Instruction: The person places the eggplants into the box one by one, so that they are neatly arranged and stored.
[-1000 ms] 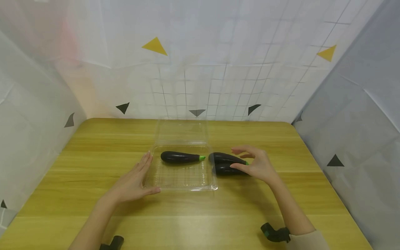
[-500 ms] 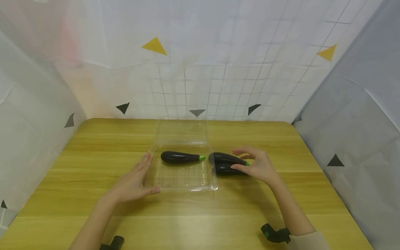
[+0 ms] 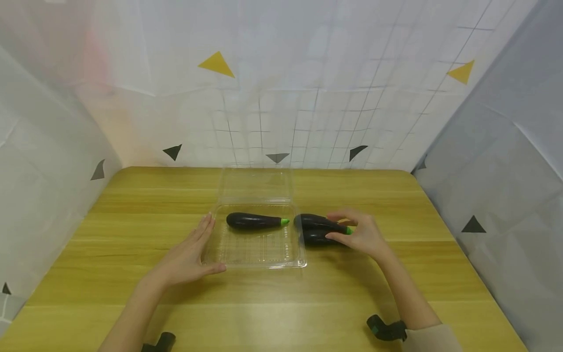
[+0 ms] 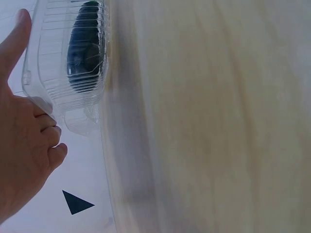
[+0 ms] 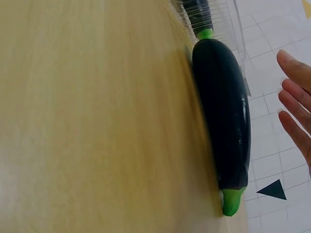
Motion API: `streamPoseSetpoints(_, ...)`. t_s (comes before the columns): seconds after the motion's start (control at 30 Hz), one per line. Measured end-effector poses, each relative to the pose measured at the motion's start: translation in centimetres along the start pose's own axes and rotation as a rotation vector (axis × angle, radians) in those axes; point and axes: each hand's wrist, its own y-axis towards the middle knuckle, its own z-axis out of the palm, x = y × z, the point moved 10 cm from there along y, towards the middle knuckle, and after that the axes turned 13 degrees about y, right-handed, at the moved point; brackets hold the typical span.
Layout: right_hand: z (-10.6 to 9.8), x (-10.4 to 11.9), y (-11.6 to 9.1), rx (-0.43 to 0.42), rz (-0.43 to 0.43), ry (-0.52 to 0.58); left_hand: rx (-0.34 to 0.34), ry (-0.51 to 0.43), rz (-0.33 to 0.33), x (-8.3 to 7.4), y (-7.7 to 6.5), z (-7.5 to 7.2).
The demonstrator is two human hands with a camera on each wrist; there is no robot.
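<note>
A clear plastic clamshell container (image 3: 264, 266) lies with its lid laid back on the table. One dark eggplant (image 3: 252, 221) with a green stem rests inside it. My left hand (image 3: 186, 256) touches the container's left side with extended fingers, its thumb along the front edge. Right of the container lie two more eggplants side by side, a back eggplant (image 3: 314, 222) and a front eggplant (image 3: 314, 238). My right hand (image 3: 362, 234) hovers over their stem ends, thumb and fingers apart. In the right wrist view, a gap separates its fingers from the nearer eggplant (image 5: 221, 111).
The wooden table (image 3: 264, 313) ends at a white fabric wall (image 3: 281, 98) behind, with more fabric at both sides. A black wrist mount (image 3: 387, 328) hangs by the right forearm, and another wrist mount (image 3: 160, 341) by the left.
My right hand has come slightly lower towards the two eggplants, its thumb and fingers a little closer together. The left hand, the container and the eggplants have stayed put.
</note>
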Motion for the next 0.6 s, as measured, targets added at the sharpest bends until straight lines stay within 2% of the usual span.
streamPoseSetpoints(0.17,0.2,-1.3,-0.2,0.01,0.042,0.013,-0.001,-0.001,-0.005,0.0,0.0,0.0)
streamPoseSetpoints(0.4,0.0,-5.9,-0.7,0.004,0.086,0.022,-0.005,0.006,-0.006,0.2,0.0,0.1)
streamPoseSetpoints(0.6,0.0,-7.4,-1.1,0.031,0.104,-0.018,-0.008,0.008,-0.003,0.1,0.0,0.1)
